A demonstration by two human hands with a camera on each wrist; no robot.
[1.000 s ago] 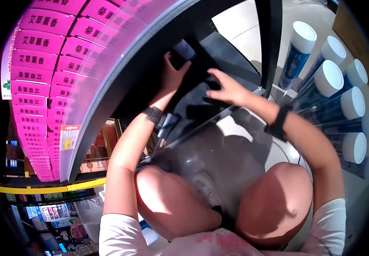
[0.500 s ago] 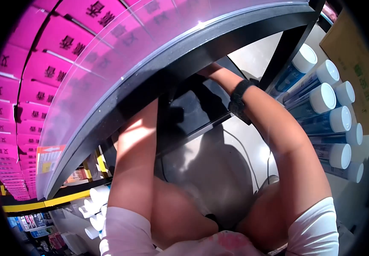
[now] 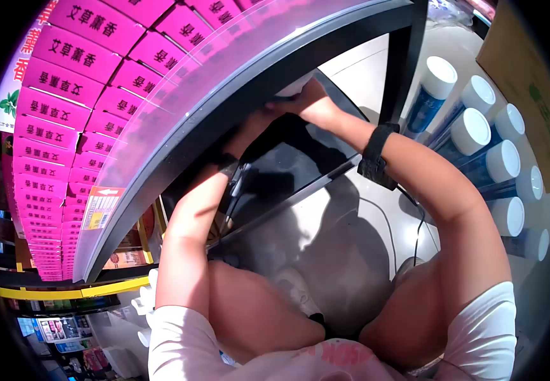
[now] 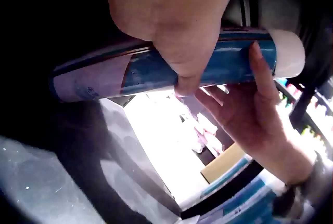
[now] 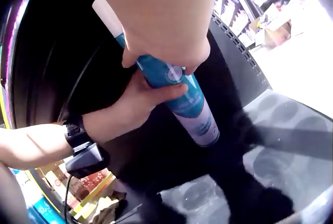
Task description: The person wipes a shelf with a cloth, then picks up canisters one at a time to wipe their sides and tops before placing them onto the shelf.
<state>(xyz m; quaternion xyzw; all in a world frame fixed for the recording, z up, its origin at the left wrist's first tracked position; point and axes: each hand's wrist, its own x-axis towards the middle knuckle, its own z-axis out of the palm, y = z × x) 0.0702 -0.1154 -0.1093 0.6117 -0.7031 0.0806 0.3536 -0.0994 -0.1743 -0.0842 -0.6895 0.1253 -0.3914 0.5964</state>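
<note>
Both hands hold one long blue and pale can with a white cap. In the left wrist view, my left hand grips its middle, thumb across the blue label, while the fingers of my right hand lie against it nearer the cap. The right wrist view shows the can slanting, with my right hand round its upper part and my left hand just below. In the head view, my left hand is in the frame's shadow beside my right hand; the can is hidden there.
A black curved shelf frame passes above the hands, with stacked pink boxes at the left. Several white-capped cans stand on the right, beside a cardboard box. A black shelf surface lies beneath the hands.
One second ago the hands were apart, with a can near the left one. Half a second ago the frame hid them. Now they are together, gripping a can.
</note>
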